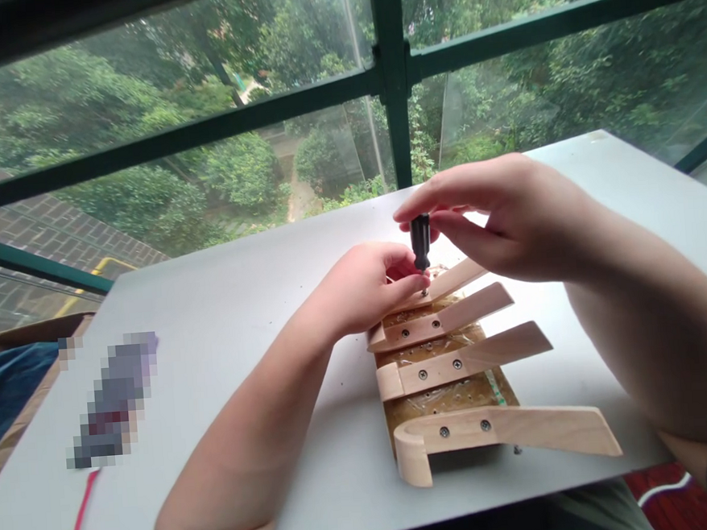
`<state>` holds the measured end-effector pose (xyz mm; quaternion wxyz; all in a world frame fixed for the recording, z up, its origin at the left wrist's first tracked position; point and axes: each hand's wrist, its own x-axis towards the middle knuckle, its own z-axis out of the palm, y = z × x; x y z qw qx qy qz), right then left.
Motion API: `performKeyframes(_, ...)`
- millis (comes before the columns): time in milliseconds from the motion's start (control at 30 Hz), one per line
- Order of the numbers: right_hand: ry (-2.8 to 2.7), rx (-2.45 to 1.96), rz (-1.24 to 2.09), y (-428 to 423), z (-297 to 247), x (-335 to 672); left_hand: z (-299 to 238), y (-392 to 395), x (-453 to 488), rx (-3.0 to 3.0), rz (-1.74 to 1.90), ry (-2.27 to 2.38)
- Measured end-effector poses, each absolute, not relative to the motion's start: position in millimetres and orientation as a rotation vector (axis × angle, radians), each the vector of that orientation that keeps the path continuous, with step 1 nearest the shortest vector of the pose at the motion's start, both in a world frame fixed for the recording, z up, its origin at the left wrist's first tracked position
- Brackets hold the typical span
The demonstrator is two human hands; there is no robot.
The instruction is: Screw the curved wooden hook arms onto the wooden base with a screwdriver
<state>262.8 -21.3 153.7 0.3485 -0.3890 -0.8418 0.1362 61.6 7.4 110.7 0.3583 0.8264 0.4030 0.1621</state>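
Note:
A wooden rack [459, 387] lies flat on the grey table [229, 306]: a brown backboard with several pale wooden hooks screwed across it. My right hand [507, 214] pinches the black handle of a small screwdriver [421, 244], held upright with its tip on the farthest hook [451, 281]. My left hand [367, 284] is curled and presses its fingers on that same hook beside the screwdriver's tip. Screw heads show on the nearer hooks.
A blurred-out object [112, 399] with a red cord [80, 514] lies at the table's left. A loose screw [516, 450] sits by the nearest hook. A window with a green frame [394, 76] stands right behind the table. Blue cloth [4, 386] lies at far left.

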Motion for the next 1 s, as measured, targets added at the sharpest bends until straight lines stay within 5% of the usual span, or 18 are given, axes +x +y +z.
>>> performKeyframes(833,-2.134,-1.27,0.233,-21,150,256,109,8,64,2.087,0.408,0.959)
performKeyframes(1000,-2.177,-1.287,0.201,-23,150,251,108,5,68,2.042,0.678,0.956)
